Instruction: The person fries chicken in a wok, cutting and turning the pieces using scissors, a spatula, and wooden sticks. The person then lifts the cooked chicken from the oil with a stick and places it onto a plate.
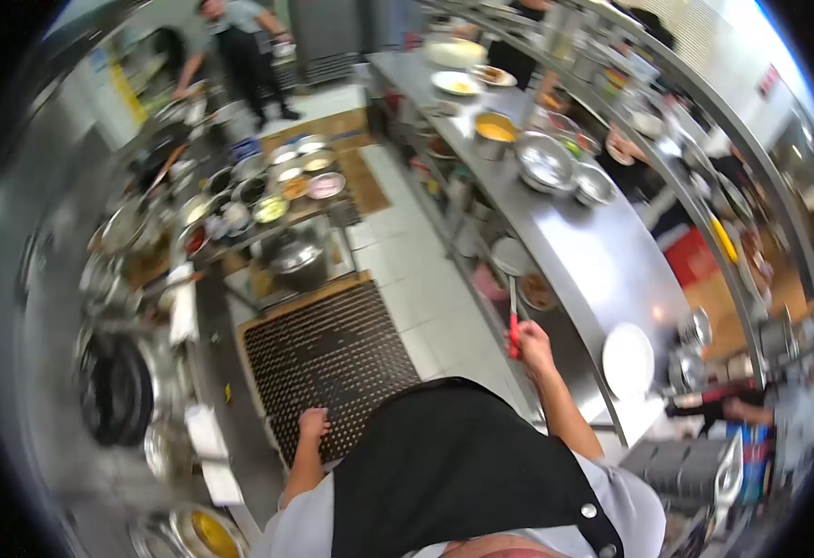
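- Grips a red-handled metal utensil [514,321] in the right hand [534,350], at 4 o'clock, with fingers wrapped round the red part.
- Points the shaft toward 12 o'clock, near the long edge of the steel counter [579,246].
- Cannot tell whether the pale round shape [510,255] at the shaft's far end belongs to the utensil or lies beyond it.
- Hangs the left hand [314,423] low at 7 o'clock, above the perforated black floor mat [330,353], with fingers seemingly curled; too blurred to tell whether closed or loose.
- Wears a black apron [453,456] at 6 o'clock.
- Has a white oval plate [628,361] on the counter, toward 3 o'clock from the right hand.
- Has a steel pot of orange contents [495,148] at 1 o'clock and stainless bowls [546,163] near 2, both on that counter.
- Has round ingredient tubs [326,195] between 10 and 11 o'clock, and a large steel pot [297,260] near 9.
- Has a black wok [114,389] at 8 o'clock.
- Shares the kitchen with another person [241,51], standing at 11 o'clock in dark trousers.
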Action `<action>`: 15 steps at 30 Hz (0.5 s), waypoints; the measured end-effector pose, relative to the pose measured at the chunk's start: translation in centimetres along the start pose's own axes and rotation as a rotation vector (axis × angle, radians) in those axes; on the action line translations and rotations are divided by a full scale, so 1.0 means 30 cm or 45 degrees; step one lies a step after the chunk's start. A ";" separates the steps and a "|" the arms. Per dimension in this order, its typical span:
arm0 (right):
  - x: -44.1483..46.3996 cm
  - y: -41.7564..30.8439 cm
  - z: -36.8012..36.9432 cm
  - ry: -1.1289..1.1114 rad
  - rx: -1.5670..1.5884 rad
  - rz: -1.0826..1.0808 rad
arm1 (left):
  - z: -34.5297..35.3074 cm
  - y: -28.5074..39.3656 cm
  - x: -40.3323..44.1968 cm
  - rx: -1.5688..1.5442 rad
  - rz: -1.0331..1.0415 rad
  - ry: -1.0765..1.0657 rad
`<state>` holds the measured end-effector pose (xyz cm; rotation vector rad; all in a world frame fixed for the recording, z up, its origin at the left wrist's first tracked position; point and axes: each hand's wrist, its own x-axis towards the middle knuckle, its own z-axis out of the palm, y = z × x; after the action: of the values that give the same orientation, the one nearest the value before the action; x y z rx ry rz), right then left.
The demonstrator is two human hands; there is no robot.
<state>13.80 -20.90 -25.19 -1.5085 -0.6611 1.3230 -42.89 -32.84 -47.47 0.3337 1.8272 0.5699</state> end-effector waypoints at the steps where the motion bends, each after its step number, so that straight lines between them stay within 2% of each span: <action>1: 0.042 -0.024 -0.016 0.001 0.002 -0.022 | 0.019 0.086 0.013 -0.020 -0.028 -0.017; 2: 0.081 -0.063 -0.009 0.051 0.011 -0.020 | 0.057 0.134 0.012 -0.064 0.081 -0.004; 8: 0.446 -0.281 -0.046 0.182 0.116 -0.002 | 0.268 0.211 0.076 -0.071 0.070 -0.093; 10: 0.615 -0.367 -0.092 0.194 -0.257 -0.122 | 0.335 0.178 0.124 0.098 0.137 -0.125; 11: 0.704 -0.425 -0.121 0.202 -0.258 -0.119 | 0.372 0.172 0.147 0.189 0.170 -0.139; 13: 0.877 -0.566 -0.167 0.320 -0.288 -0.339 | 0.453 0.177 0.176 0.331 0.209 -0.146; 15: 1.044 -0.738 -0.225 0.394 -0.424 -0.435 | 0.532 0.209 0.178 0.414 0.204 -0.141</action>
<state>32.63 12.54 -18.44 -1.7256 -0.9191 0.7263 -29.85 -21.46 -52.33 0.7223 1.7944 0.3529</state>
